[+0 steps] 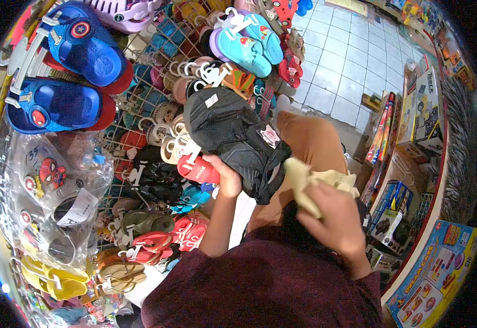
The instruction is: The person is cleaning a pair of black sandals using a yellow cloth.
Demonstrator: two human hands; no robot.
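Note:
My left hand holds up a black cloth backpack or bag from below, its thumb against the near side. The bag has a pink and white tag and a small white sticker on its rounded end. My right hand, blurred, grips a pale yellow cloth just right of the bag; whether the cloth touches the bag I cannot tell. Next to my left hand hangs a small red sandal on a white hanger. My fingers behind the bag are hidden.
A wire grid rack with many hanging sandals fills the left. Blue clogs, turquoise slippers and plastic-bagged grey shoes hang nearby. Boxed toys stand on shelves at right, above a flat toy box. Tiled floor lies beyond.

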